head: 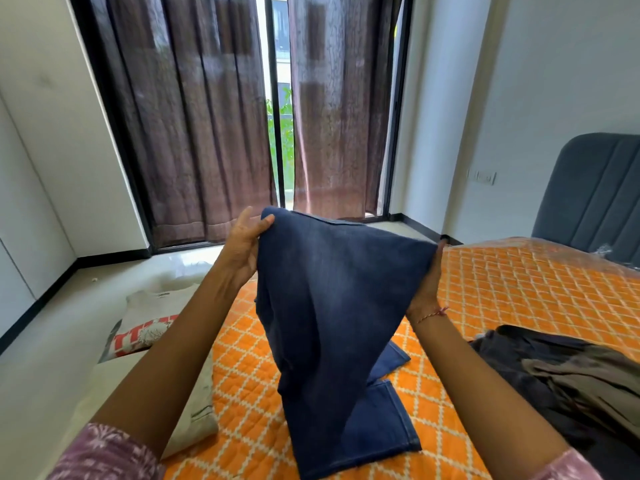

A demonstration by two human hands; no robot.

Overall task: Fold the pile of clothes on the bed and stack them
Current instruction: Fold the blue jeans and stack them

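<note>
Orange quilted bed (519, 289): L hand (242, 247) & R hand (427, 282) each grip dark blue jeans (332, 306), held up.

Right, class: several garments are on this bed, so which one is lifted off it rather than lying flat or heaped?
The dark blue denim jeans, held up by both hands; the pale folded tops and dark heap lie untouched.

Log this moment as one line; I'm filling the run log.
step: folding jeans | left hand: grips top edge | right hand: grips other end | hems on bed
</note>
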